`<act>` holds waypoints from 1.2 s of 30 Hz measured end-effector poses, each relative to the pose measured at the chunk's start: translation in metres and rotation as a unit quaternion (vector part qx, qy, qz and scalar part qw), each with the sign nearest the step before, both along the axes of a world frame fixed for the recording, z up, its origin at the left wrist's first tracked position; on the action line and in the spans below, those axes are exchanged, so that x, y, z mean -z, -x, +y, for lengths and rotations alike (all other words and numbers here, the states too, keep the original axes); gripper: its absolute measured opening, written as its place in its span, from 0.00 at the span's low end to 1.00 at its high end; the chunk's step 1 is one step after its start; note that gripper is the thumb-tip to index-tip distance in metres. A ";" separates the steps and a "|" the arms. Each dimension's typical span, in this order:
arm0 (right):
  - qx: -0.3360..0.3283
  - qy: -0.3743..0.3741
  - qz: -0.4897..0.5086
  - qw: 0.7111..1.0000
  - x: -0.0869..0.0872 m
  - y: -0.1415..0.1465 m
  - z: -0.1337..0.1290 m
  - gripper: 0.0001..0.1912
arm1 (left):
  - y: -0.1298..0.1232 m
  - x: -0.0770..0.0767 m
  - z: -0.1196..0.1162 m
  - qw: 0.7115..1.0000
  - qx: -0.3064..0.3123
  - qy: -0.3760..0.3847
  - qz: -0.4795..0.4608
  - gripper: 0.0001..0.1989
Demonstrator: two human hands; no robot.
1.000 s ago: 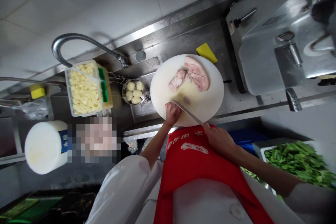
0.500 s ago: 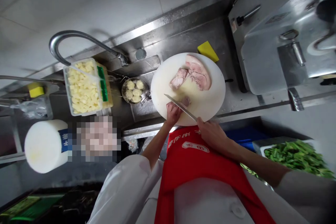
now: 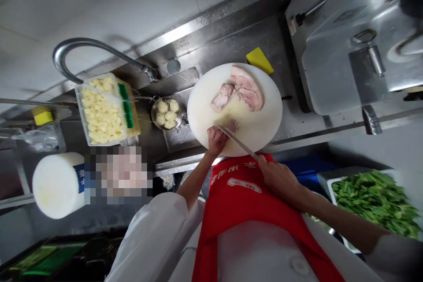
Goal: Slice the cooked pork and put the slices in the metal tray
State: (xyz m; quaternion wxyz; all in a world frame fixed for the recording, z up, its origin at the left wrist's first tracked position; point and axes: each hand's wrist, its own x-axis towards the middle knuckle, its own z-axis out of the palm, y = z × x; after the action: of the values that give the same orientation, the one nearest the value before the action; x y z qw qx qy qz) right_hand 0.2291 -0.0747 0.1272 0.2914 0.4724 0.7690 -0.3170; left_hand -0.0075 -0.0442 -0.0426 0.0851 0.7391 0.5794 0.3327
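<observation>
A round white cutting board (image 3: 201,105) lies on the steel counter. On its near part, my left hand (image 3: 217,140) presses curled fingers on a small piece of meat (image 3: 232,126). My right hand (image 3: 276,175) is wrapped round the handle of a long knife (image 3: 240,142), whose blade slants up and left across the small piece, its tip beside my left fingers. Farther back on the board lie a pale chunk of meat (image 3: 222,97) and a larger curved slab with rind (image 3: 249,89).
Left of the board are a pot of pale balls (image 3: 170,115), a faucet (image 3: 99,43) and a tub of pale cubes (image 3: 101,112). A yellow sponge (image 3: 260,61) lies behind the board. Leafy greens (image 3: 375,202) fill a container at the right.
My right hand has drawn back toward the lower right with the knife, and the blade tip has come down closer to my left fingers. My left hand still presses on the small piece.
</observation>
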 end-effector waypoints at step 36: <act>-0.006 -0.021 0.008 1.000 0.001 0.018 0.005 0.15 | 0.006 0.005 -0.003 0.999 0.015 0.021 -0.032 0.08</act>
State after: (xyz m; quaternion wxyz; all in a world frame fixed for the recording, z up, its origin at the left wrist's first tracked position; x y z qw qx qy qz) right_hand 0.2113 -0.0698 0.1265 0.2772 0.4715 0.7807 -0.3023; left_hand -0.0134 -0.0471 -0.0475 0.1245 0.7348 0.5721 0.3425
